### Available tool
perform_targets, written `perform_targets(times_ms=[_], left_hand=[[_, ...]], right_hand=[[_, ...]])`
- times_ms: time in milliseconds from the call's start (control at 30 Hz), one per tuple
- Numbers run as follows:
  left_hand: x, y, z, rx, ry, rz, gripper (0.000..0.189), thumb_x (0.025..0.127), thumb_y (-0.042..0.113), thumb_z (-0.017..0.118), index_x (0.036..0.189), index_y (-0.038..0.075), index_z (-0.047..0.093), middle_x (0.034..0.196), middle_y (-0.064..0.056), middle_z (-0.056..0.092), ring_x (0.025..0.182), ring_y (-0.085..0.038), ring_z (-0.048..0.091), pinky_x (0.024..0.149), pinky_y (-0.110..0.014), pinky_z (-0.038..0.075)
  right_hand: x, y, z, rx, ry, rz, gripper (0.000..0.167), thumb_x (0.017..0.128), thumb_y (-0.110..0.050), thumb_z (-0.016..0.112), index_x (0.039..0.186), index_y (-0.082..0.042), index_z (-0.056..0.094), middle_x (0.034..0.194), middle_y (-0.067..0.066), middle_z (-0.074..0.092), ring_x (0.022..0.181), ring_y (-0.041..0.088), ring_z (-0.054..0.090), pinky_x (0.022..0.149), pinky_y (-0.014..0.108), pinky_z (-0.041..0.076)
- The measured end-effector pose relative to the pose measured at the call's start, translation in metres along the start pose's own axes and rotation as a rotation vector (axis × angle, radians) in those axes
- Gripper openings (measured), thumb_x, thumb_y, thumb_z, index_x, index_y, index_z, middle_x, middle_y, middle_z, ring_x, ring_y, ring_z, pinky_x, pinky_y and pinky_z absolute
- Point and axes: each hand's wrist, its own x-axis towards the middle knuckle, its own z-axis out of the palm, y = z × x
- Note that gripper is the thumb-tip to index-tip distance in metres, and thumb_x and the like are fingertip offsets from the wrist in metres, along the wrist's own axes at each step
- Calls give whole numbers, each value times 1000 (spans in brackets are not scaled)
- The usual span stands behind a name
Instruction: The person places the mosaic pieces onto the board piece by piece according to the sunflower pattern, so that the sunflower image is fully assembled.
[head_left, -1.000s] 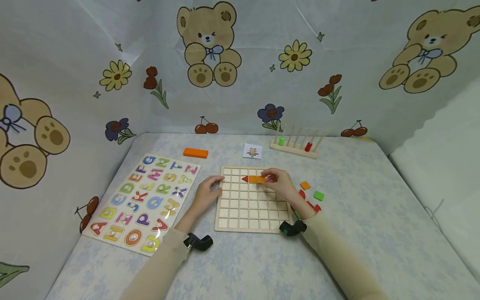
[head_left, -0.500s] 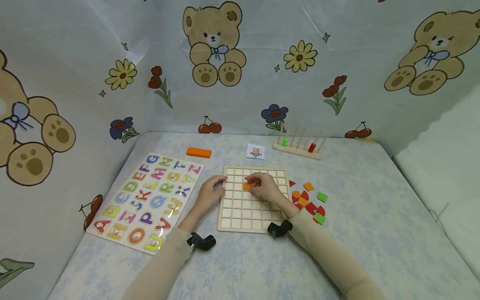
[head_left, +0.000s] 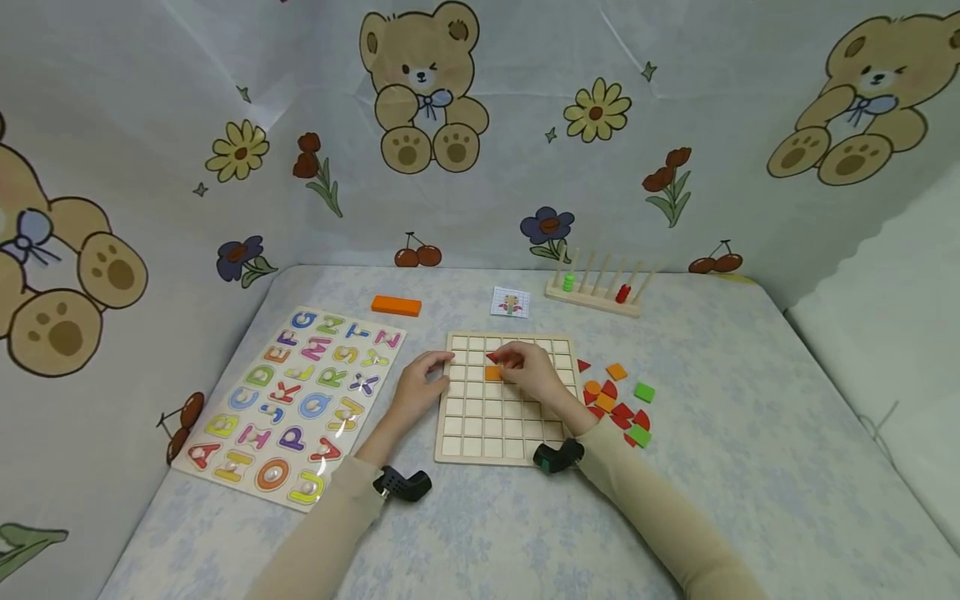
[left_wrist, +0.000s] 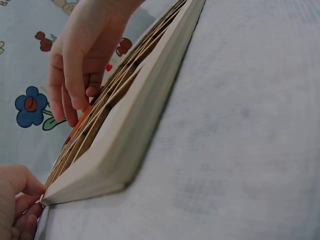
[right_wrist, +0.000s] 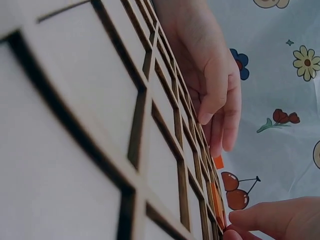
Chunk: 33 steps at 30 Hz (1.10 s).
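A square wooden grid board (head_left: 467,454) lies flat on the table. My left hand (head_left: 420,385) holds its left edge; in the left wrist view, those fingers (left_wrist: 22,182) are right at the board's corner. My right hand (head_left: 531,371) reaches over the upper part of the board and pinches an orange square tile (head_left: 492,373) at its right side. Just above that tile, a red triangle tile (head_left: 491,357) shows partly behind the fingertips. In the right wrist view, the orange tile (right_wrist: 217,202) sits low within the grid lines, thumb and forefinger against it.
Red, orange and green tiles (head_left: 617,372) lie loose right of the board. A letter puzzle (head_left: 300,387) stands left. Behind are an orange block (head_left: 396,306), a pattern card (head_left: 510,302) and a peg rack (head_left: 592,300) with green and red rings.
My right hand has moved left and slightly nearer with the orange tile, which now sits below the red triangle. Over the last half second it barely shifts. My left hand stays at the board's edge.
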Motion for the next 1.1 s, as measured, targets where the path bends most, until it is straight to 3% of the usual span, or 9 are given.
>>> perform_targets(times_ms=[133,267,467,733,900,1100], left_hand=[[-1,0,0,0,2,10,38,89,-1,63,126,4,65,132,-14,63,124,-29,57,109,-45,44],[0,1,2,0,-6,12,37,90,1,62,127,5,65,131,-13,63,124,-28,57,109,-44,44],[-1,1,0,3,-1,23,38,89,0,62,127,4,65,133,-14,62,125,-30,57,108,-47,45],[-1,-3,0,-3,-4,15,37,90,3,62,127,5,65,134,-13,62,126,-29,56,110,-46,43],[0,-3,0,4,-10,5,37,91,3,62,127,5,65,133,-12,62,126,-28,56,111,-45,43],[-1,0,0,10,-3,17,38,90,1,62,127,4,65,133,-14,62,125,-30,56,110,-47,44]], right_hand=[[1,-1,-1,-6,3,-6,22,89,1,66,111,1,70,92,17,67,76,18,57,65,24,48],[-3,-2,-10,-35,37,-16,24,90,1,66,113,3,69,98,21,68,81,25,61,68,27,50],[-14,6,-37,-51,112,-14,25,91,2,65,115,6,67,110,24,68,90,34,64,77,32,54],[-33,29,-79,-132,236,12,26,90,2,64,116,8,66,108,27,68,91,38,64,80,38,57],[-50,46,-99,-188,278,76,27,92,0,64,117,7,65,110,27,68,94,37,63,83,42,56],[-63,59,-114,-188,300,164,30,92,-1,65,120,8,63,113,28,66,97,38,61,78,28,54]])
